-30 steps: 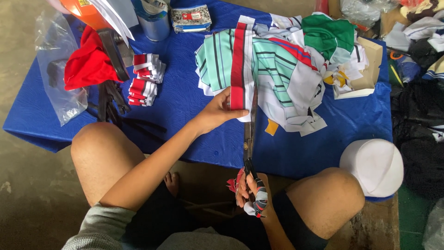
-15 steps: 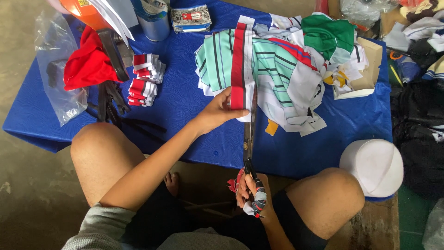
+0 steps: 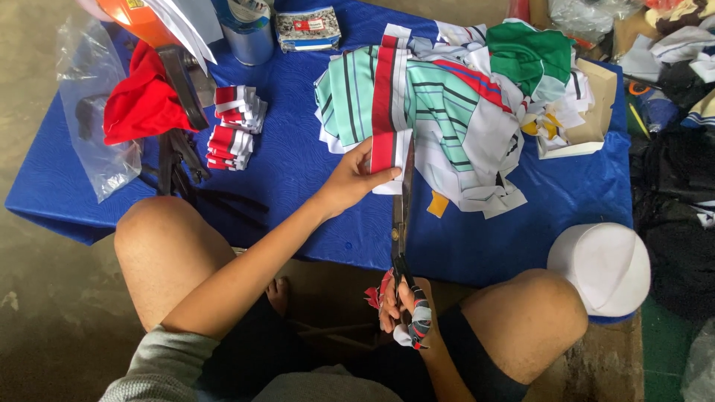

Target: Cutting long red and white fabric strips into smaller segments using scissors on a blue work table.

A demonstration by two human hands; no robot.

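My left hand (image 3: 356, 177) pinches the near end of a long red-and-white fabric strip (image 3: 384, 97) that lies on the blue table (image 3: 313, 171). My right hand (image 3: 402, 305), its fingers wrapped in cloth scraps, grips the handles of long scissors (image 3: 401, 212). The blades point away from me and run along the right edge of the strip, beside my left fingers. The strip rests on a pile of striped green, white and red fabric pieces (image 3: 462, 104).
A stack of cut red-and-white pieces (image 3: 234, 126) sits left of the strip. Red cloth (image 3: 141, 104), a plastic bag (image 3: 93, 112), a metal can (image 3: 246, 26), a cardboard box (image 3: 588, 112) and a white cap (image 3: 599, 268) surround the work. My bare knees flank the table's front edge.
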